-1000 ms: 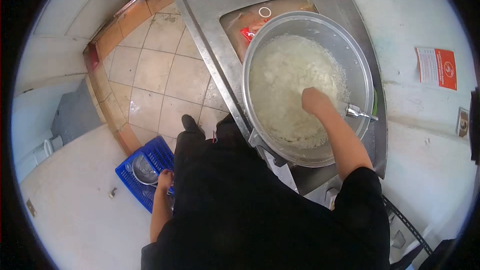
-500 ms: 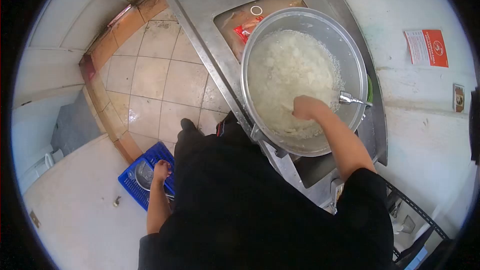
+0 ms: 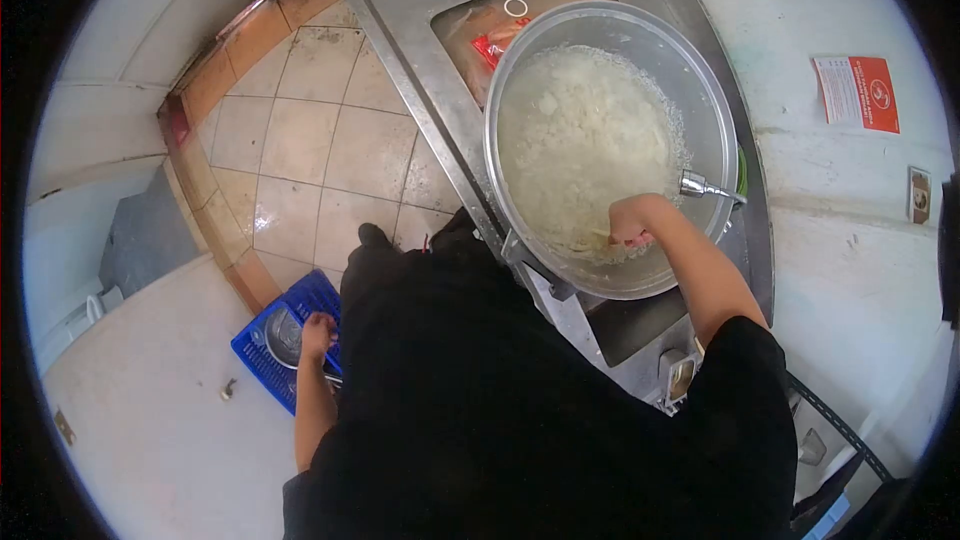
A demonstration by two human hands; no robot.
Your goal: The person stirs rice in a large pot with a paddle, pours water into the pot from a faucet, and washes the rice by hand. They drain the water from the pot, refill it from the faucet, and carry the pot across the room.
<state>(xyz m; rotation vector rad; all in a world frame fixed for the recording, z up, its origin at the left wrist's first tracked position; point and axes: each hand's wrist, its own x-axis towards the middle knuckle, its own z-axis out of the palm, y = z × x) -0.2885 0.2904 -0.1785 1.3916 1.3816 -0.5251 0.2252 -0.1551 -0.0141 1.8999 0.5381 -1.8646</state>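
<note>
Rice (image 3: 580, 130) in metal bowl (image 3: 700, 90) surrounds right hand (image 3: 632, 220).

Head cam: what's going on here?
A person stands at a steel sink with a big metal bowl sitting in it. The bowl holds what looks like rice in cloudy water. Their right hand is down in the rice near the bowl's near rim, just below the tap. Their left hand hangs low by a blue crate on the floor, which holds a small metal bowl.
</note>
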